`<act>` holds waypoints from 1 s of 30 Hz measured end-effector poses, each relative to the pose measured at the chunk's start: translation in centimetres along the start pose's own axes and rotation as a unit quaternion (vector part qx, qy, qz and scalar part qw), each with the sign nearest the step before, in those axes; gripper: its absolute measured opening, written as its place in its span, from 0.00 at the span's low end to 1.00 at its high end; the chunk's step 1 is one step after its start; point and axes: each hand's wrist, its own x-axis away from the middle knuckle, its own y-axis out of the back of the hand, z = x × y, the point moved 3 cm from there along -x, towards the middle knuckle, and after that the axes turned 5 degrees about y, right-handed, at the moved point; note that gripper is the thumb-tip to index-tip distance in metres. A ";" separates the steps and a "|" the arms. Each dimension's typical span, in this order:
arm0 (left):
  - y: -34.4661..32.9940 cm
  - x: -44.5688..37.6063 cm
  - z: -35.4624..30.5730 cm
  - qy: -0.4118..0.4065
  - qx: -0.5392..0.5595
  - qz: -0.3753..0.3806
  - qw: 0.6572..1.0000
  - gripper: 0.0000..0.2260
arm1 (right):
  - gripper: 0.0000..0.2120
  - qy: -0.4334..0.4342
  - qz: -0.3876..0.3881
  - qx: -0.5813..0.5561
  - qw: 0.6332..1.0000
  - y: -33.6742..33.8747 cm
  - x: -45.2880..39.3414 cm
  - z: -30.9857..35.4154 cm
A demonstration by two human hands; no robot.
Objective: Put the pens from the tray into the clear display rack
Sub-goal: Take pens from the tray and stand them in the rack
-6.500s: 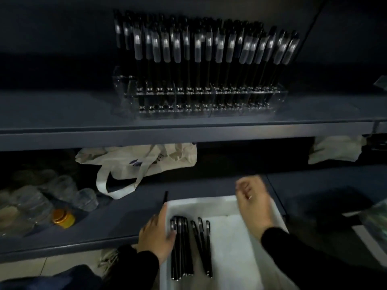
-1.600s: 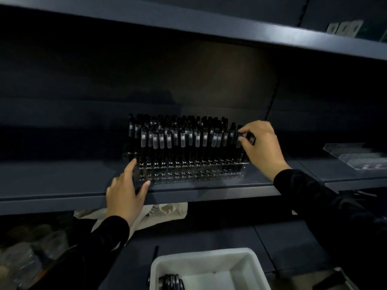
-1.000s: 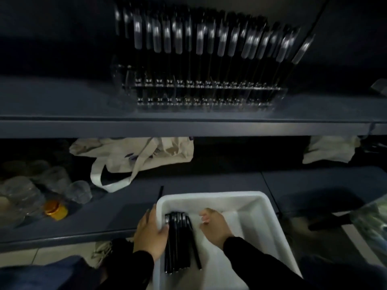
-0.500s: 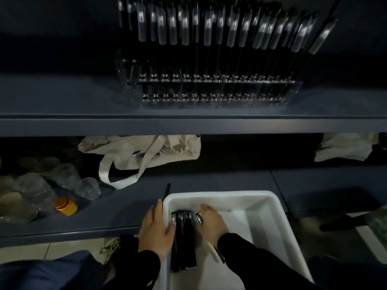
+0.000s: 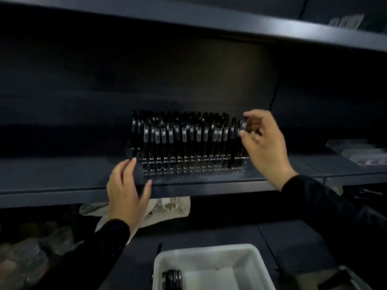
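The clear display rack (image 5: 188,166) stands on the middle shelf, filled with several upright black pens (image 5: 184,137). My right hand (image 5: 263,147) pinches the top of a black pen (image 5: 240,130) at the rack's right end; its lower end is down in the rack. My left hand (image 5: 125,191) has straight fingers against the rack's left front corner. The white tray (image 5: 209,266) sits on the lower shelf at the bottom, with a bundle of black pens (image 5: 171,279) at its left side.
A cream cloth bag (image 5: 165,210) lies under the middle shelf. A single dark pen (image 5: 158,250) lies on the lower shelf left of the tray. Clear plastic items (image 5: 25,260) sit at the lower left. Another clear holder (image 5: 360,151) is on the shelf at the far right.
Both hands left the tray and rose to the middle shelf. My right hand brought a pen up to the rack's right end; my left hand now touches the rack's left corner.
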 end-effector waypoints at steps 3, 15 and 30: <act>-0.7 -2.5 -0.1 0.094 0.024 0.107 0.989 0.26 | 0.18 -0.004 -0.048 0.020 0.999 1.0 -2.5 -0.2; -1.8 -2.7 1.0 0.113 0.017 0.147 0.983 0.27 | 0.16 -0.033 -0.024 0.087 0.995 -0.2 -2.8 -2.4; -1.7 -2.7 1.0 0.104 0.007 0.135 0.985 0.27 | 0.16 -0.061 -0.015 0.122 0.991 -0.5 -3.3 -3.5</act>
